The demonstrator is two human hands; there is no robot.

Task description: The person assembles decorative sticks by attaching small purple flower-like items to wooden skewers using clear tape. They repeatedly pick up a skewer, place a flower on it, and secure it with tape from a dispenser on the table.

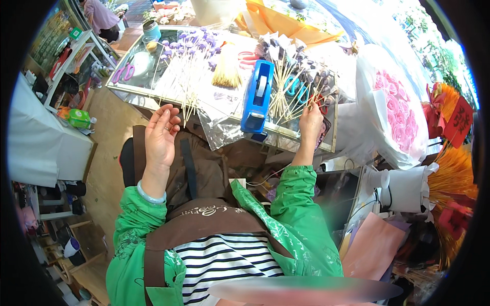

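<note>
The pale-stemmed bundle [279,94] lay at the right of the worktop [138,92], its sticks fanning near to far, left of and beyond the right hand [310,125], the nearer one, whose fingers were drawn together; whether they gripped a stick could not be told. The left hand [162,130] was loosely curled, its hold unclear, near the purple flowers [196,43], with the blue tape dispenser [254,102] between both groups.
</note>
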